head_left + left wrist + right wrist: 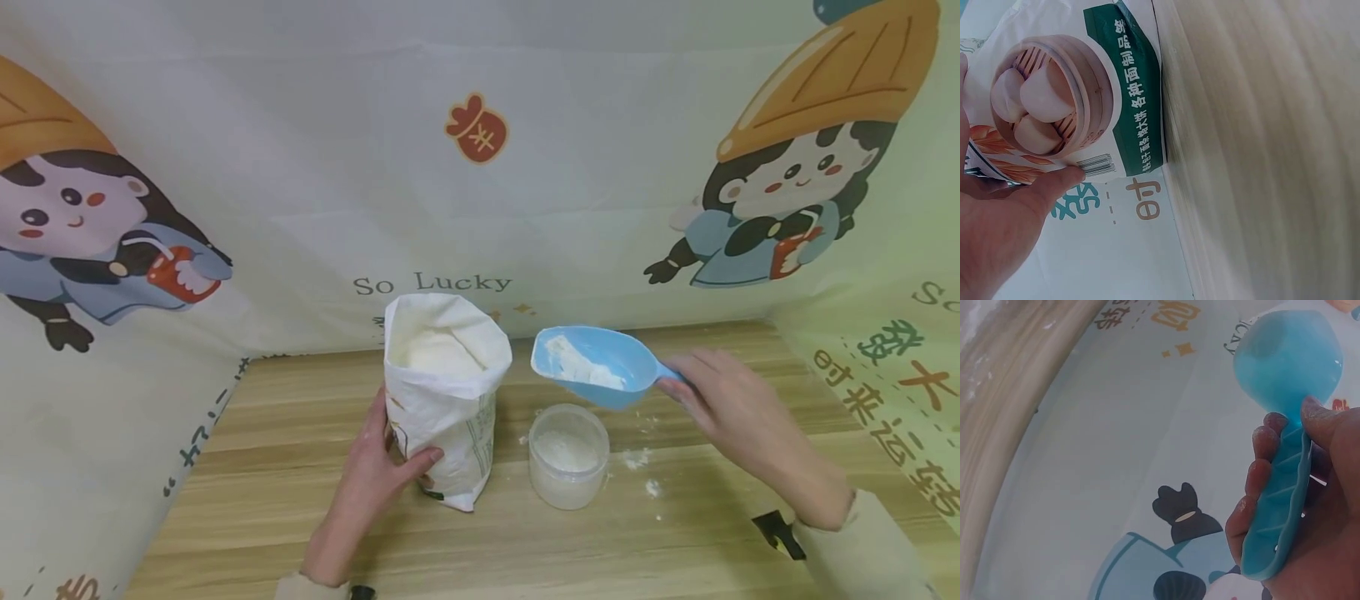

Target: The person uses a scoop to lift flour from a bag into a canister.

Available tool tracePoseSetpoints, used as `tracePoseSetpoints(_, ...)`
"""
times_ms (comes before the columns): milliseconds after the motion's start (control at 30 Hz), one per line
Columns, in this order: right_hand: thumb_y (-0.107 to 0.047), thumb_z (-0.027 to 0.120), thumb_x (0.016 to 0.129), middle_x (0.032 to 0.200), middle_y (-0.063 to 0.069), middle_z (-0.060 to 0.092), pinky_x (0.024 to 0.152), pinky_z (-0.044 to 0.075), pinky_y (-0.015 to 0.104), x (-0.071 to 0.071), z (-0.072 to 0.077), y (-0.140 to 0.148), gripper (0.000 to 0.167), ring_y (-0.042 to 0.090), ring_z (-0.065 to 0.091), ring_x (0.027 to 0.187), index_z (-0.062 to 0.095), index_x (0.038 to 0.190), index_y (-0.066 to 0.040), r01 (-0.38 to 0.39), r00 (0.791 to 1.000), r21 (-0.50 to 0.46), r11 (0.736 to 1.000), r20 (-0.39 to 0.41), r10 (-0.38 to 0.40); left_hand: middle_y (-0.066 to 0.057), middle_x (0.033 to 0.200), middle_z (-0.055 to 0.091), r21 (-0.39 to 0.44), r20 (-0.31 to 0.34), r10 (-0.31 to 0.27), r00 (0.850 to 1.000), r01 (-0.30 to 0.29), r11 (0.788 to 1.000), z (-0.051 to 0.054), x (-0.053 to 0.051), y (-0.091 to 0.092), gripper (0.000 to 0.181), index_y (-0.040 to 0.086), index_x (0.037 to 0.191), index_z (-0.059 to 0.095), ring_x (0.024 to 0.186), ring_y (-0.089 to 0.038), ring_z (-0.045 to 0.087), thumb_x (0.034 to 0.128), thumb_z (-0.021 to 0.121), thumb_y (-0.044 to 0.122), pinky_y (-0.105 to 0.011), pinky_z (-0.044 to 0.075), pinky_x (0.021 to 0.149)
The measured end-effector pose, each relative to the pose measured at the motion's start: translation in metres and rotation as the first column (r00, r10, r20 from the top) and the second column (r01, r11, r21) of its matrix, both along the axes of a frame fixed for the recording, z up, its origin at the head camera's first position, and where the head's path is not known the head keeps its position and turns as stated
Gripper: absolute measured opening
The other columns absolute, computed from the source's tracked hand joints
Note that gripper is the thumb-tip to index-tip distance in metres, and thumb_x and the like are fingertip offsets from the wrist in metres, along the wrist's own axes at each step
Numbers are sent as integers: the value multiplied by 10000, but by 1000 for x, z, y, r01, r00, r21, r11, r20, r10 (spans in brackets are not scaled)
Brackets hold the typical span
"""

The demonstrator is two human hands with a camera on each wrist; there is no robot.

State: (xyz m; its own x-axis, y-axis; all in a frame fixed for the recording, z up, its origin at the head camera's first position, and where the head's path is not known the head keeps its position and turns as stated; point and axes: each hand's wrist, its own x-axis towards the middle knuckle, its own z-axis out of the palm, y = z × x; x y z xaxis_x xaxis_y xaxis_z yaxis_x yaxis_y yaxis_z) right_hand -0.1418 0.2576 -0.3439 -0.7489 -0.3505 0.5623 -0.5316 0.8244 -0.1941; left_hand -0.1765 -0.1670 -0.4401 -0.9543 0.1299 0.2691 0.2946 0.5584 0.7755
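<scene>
Scoop handle [1277, 500] between fingers [1259, 477] and, seemingly, palm [1313, 559]

"so lucky", "时来运转" on backdrop [600, 183], "各种面制品" on bag [1066, 94]

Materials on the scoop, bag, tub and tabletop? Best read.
Scoop: likely molded plastic, semi-gloss; ribbed, one-color handle.
Bag: soft, creased walls with print; woven plastic or coated paper, can't tell.
Tub: probably clear plastic, see-through rim; glass not ruled out.
Tabletop: wood-look, streaked grain; solid wood or laminate unclear.
</scene>
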Motion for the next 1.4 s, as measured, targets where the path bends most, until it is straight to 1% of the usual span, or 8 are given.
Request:
tracePoseSetpoints(400,-109,778,889,927,18,699,713,588,470,6,-11,16,196,251,661,865,748,1079,-71,-34,999,93,995,-35,38,-227,1662,265,-20,-17,-5,1000,5,1000,0,-1,-2,1204,107,1665,129,1487,-427,328,779,935,236,-574,351,1182)
tracePoseSetpoints(600,-211,725,963,1009,93,736,746,603,518,8,-13,23,211,314,694,907,750,1100,-53,-48,996,135,990,-65,57,-224,1663,266,-19,-18,-9,1000,9,1000,-1,-1,-1,1208,121,1668,123,1486,-434,327,780,934,244,-581,349,1180)
tracePoseSetpoints(833,-244,730,951,993,76,742,760,599,530,9,-11,26,229,313,683,914,767,1094,-69,-19,999,226,974,-41,30,-225,1670,248,-29,4,5,1000,-5,1000,-1,0,-1,1212,128,1672,99,1494,-432,313,794,925,249,-577,343,1186)
tracePoseSetpoints(1033,-394,595,1039,998,73,743,793,593,550,10,-7,25,364,331,691,956,776,1100,-84,-14,999,302,953,-28,24,-239,1665,252,-29,-15,3,1000,-3,1000,-1,0,-1,1217,124,1671,104,1489,-444,316,785,929,244,-584,345,1180)
tracePoseSetpoints(1200,-592,266,1074,1007,74,741,812,581,562,10,-2,21,711,333,693,976,775,1118,-97,-1,1000,367,930,-12,6,-244,1656,266,-17,-27,-5,1000,4,1000,0,-1,-1,1211,111,1667,120,1482,-447,327,776,933,224,-586,351,1174)
tracePoseSetpoints(1300,-609,104,1045,940,46,716,722,570,496,9,2,18,836,295,685,898,776,1046,-112,5,999,392,920,-38,11,-235,1654,275,-11,-20,-6,1000,6,1000,0,-1,-1,1212,115,1666,127,1482,-439,332,771,937,217,-583,353,1174)
tracePoseSetpoints(1367,-590,150,1062,898,17,689,646,528,433,9,5,15,769,261,666,848,766,1000,-135,7,998,407,913,-55,17,-228,1652,284,-7,-17,-8,1000,8,1000,0,-1,-1,1207,123,1667,133,1481,-434,336,772,938,217,-584,355,1173)
tracePoseSetpoints(1400,-576,258,1078,870,1,666,618,498,406,9,6,14,665,243,647,820,757,976,-149,8,998,417,909,-62,19,-225,1651,288,-5,-16,-9,1000,9,1000,0,-1,-1,1205,127,1667,134,1481,-432,338,774,937,220,-585,356,1172)
